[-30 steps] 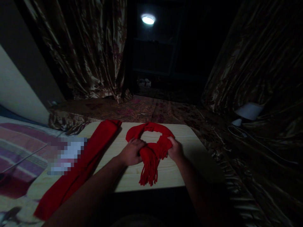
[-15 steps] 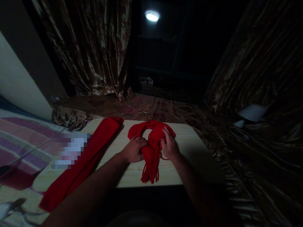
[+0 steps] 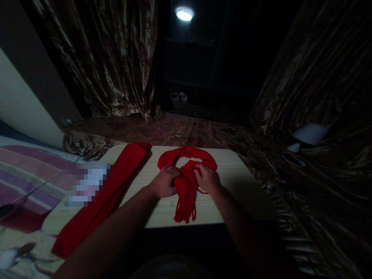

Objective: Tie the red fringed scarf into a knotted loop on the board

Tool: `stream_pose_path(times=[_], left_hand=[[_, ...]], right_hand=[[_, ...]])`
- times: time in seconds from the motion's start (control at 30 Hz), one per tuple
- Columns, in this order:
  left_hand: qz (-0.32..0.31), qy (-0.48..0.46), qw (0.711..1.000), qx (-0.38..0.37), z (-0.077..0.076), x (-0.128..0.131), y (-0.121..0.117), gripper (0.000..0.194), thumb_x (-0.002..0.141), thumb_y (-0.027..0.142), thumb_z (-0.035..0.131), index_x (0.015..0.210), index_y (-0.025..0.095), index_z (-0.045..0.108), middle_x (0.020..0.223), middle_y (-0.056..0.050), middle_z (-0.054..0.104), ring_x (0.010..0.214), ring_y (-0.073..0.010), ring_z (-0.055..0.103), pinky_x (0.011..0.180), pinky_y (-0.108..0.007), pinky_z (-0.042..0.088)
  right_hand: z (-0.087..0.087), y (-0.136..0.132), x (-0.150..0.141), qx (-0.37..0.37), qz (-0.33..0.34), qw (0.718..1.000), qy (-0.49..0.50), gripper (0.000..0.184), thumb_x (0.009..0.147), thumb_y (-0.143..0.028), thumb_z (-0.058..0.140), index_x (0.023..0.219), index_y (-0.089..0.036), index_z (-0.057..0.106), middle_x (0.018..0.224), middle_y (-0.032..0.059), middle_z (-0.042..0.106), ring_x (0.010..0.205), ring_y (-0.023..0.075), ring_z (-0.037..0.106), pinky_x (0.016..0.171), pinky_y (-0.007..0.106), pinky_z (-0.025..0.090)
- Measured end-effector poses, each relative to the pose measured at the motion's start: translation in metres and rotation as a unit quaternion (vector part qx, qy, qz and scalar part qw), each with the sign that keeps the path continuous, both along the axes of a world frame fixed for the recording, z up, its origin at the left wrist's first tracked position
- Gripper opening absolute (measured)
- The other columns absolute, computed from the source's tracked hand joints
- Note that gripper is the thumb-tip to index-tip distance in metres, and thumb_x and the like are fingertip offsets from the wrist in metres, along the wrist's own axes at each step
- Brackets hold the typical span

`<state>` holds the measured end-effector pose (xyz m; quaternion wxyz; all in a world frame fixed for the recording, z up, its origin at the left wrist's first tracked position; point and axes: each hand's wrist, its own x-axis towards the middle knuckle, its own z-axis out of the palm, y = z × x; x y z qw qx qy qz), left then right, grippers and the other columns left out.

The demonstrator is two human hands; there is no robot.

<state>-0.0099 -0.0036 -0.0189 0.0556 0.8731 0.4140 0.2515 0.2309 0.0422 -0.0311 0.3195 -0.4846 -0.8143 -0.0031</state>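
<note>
Head view: I'm watching a fringed red scarf [image 3: 185, 190] lying in a loop on the pale wooden table [image 3: 229, 157]. The left hand [image 3: 166, 182] is curling its fingers over one side, their grip hidden from me; the right hand [image 3: 208, 179] is pinching cloth opposite. Folded red fabric [image 3: 107, 190] is lying leftward.

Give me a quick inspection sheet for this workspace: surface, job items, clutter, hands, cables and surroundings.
Surface: pale wooden table, dimly lit
Job's things: red fringed scarf, looped, fringe toward the wearer; folded red cloth alongside, left
Clutter: pixelated patch left of the cloth, unreadable
Hands: left hand, fingers curled over the scarf; right hand, fingers bent on it, grip unclear
Cables: pale cable near the lamp, right
Surroundings: patterned curtains; striped fabric, left
</note>
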Motion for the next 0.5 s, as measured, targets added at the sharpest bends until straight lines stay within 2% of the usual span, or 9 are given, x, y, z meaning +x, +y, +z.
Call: stream_pose_path(times=[0.1,0.27,0.4,0.5], left_hand=[[-0.003,-0.009,1.000,-0.003,-0.0008,-0.0008,0.0004,0.036,0.078,0.039,0.066,0.109,0.021,0.066,0.110,-0.011,0.069,0.105,-0.0308,0.063,0.099,-0.047,0.043],[0.009,-0.035,0.999,-0.011,-0.0012,-0.0013,0.0001,0.038,0.081,0.037,0.064,0.116,0.021,0.063,0.111,-0.011,0.070,0.105,-0.0299,0.063,0.103,-0.048,0.042],[0.009,-0.054,0.998,-0.020,-0.0027,-0.0024,0.0018,0.029,0.084,0.036,0.061,0.109,0.020,0.063,0.104,-0.010,0.070,0.100,-0.0286,0.063,0.097,-0.045,0.045],[-0.003,-0.065,0.998,-0.021,-0.0037,-0.0032,0.0037,0.024,0.086,0.035,0.060,0.104,0.020,0.064,0.099,-0.009,0.070,0.095,-0.0275,0.063,0.092,-0.043,0.046]], right_hand=[[0.0022,-0.0027,0.0010,0.007,0.000,1.000,-0.003,0.015,0.094,-0.029,0.054,0.090,-0.025,0.068,0.093,0.0054,0.074,0.084,0.0205,0.068,0.076,0.029,0.049],[0.0041,-0.0044,0.0028,-0.017,0.032,0.999,-0.032,0.017,0.091,-0.024,0.056,0.082,-0.024,0.071,0.091,0.0043,0.072,0.083,0.0175,0.066,0.075,0.026,0.048],[0.0029,-0.0065,0.0027,-0.042,0.076,0.996,-0.032,0.022,0.094,-0.028,0.055,0.088,-0.024,0.076,0.100,0.0031,0.075,0.090,0.0152,0.067,0.084,0.024,0.050],[0.0057,-0.0108,0.0022,-0.024,0.082,0.996,-0.001,0.027,0.095,-0.024,0.051,0.107,-0.022,0.076,0.115,0.0050,0.073,0.105,0.0167,0.066,0.097,0.027,0.049]])
